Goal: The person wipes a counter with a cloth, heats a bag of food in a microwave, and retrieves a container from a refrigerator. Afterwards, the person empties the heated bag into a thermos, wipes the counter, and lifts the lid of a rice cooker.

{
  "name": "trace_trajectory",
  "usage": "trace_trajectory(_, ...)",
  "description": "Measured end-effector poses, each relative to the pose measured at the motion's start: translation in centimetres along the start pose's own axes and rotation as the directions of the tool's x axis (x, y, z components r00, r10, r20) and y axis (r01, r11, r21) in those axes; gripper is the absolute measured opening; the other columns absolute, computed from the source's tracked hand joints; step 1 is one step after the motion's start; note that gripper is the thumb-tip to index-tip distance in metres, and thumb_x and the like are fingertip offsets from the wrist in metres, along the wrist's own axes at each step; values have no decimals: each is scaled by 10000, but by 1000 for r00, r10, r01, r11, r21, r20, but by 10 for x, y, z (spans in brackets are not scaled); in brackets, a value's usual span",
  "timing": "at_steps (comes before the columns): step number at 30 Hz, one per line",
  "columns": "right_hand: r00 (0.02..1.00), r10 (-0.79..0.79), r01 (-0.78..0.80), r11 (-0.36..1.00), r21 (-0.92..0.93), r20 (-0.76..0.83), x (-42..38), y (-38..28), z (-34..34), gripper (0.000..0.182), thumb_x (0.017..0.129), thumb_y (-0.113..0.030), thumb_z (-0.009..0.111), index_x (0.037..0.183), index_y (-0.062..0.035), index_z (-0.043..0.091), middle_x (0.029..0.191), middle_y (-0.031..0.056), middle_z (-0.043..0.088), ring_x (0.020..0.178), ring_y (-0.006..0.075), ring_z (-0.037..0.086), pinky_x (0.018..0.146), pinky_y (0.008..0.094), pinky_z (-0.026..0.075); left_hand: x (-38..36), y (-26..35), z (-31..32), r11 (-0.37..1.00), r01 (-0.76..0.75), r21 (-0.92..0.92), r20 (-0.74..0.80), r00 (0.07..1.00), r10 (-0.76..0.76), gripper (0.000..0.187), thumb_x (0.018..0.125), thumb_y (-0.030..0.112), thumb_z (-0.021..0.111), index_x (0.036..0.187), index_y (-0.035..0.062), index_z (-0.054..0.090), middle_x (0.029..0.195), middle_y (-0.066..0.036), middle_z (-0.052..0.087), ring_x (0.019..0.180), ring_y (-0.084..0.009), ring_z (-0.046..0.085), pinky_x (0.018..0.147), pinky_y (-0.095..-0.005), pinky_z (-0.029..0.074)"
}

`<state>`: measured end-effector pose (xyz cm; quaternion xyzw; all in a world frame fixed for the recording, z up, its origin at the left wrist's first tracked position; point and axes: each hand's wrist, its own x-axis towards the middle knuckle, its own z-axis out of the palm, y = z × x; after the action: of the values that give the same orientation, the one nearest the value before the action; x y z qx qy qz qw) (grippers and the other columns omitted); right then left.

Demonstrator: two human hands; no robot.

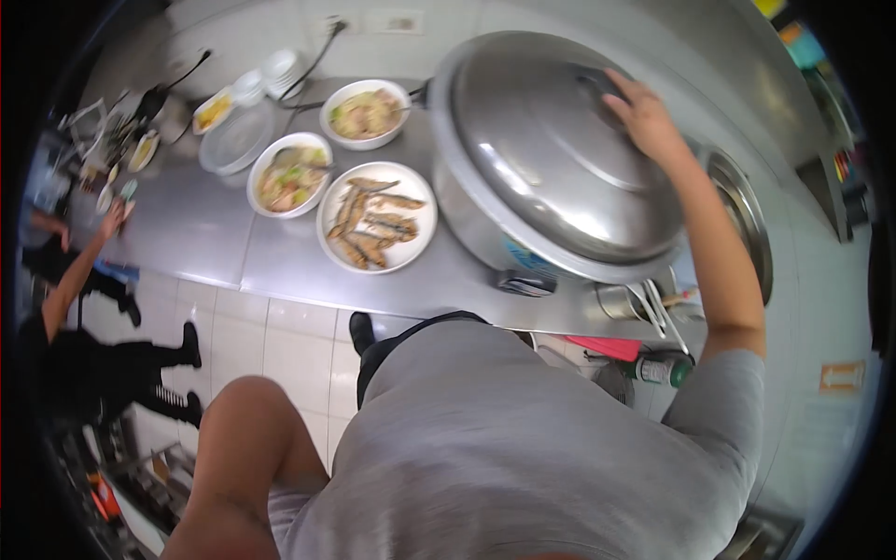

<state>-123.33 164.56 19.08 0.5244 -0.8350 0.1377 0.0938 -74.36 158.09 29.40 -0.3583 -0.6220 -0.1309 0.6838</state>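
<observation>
My right hand (642, 117) is at the dark handle (590, 86) on top of a big domed metal lid (551, 149), thumb and fingers closed around the handle's near end. The lid covers a large silver cooker (467, 210). Left of the cooker, a white plate (425, 238) holds several browned fish (373, 219). Beside it are two white bowls of food, one (259, 191) with a spoon in it and one (329, 126) farther back. My bent left arm (247, 439) shows at the lower left, but my left hand is out of sight.
Metal pots (616, 301) stand right of the cooker, near the counter's (308, 285) front edge. A clear lid (235, 140), stacked white cups (280, 67) and a black cord lie toward the wall. At the far left, another person's hand (114, 219) rests at the counter.
</observation>
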Motion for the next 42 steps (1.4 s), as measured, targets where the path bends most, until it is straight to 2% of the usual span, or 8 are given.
trace_trajectory(2,995,-78,52,941,-335,-64,-5,-23,-18,461,871,-305,577,1284,-112,506,1271,175,496,1187,333,451,1003,387,353,-4,2,-9,997,-37,67,-36,999,39,160,920,193,447,872,46,489,684,42,461,549,-52,459,537,-202,413)
trace_trajectory(10,910,-321,408,805,430,-263,-65,-228,-78,348,822,-115,594,1154,-10,580,1188,186,562,1195,312,469,1014,379,331,-31,45,-112,898,190,398,-184,975,-125,522,861,605,437,875,118,627,742,49,523,565,-106,423,550,-264,346)
trace_trajectory(14,211,-967,784,81,616,-142,-57,-329,-115,232,735,-238,716,832,-34,666,785,69,628,737,219,604,690,341,488,-15,89,-174,799,93,595,-153,988,-2,475,837,586,493,840,133,634,701,50,485,542,-103,393,539,-252,323)
trace_trajectory(17,138,-990,630,81,773,-8,-50,-400,-96,229,673,-253,766,745,-64,660,667,22,571,603,207,552,567,328,458,-12,121,-216,729,112,675,-162,987,-1,451,850,555,492,820,122,615,708,31,483,539,-112,398,536,-255,328)
trace_trajectory(27,227,-971,460,174,871,74,-7,-576,31,146,763,-168,690,856,-54,687,740,77,629,656,226,564,609,335,443,-29,175,-326,386,570,725,-333,782,-527,367,981,365,334,859,60,498,731,-76,483,533,-158,431,481,-271,350)
trace_trajectory(32,342,-831,-82,438,895,438,-19,-618,144,172,836,-174,641,913,-24,675,801,48,662,722,108,588,665,244,459,-55,176,-362,132,582,802,-335,622,-708,525,957,396,423,652,-13,545,676,-111,539,524,-169,499,463,-263,395)
trace_trajectory(39,306,-737,-203,568,797,603,-11,-651,278,185,836,-162,636,924,-1,666,788,57,669,714,100,595,676,258,474,-185,174,-451,-485,770,416,-675,-97,-732,428,945,348,371,1041,0,602,963,-154,597,896,-273,581,787,-340,454)
trace_trajectory(42,360,-729,-88,595,799,582,16,-671,323,213,819,-209,634,895,-14,669,782,70,672,686,127,605,655,276,474,-162,155,-448,-325,858,397,-557,-56,-829,625,924,529,353,1220,-6,483,1174,-152,530,974,-240,557,868,-360,418)
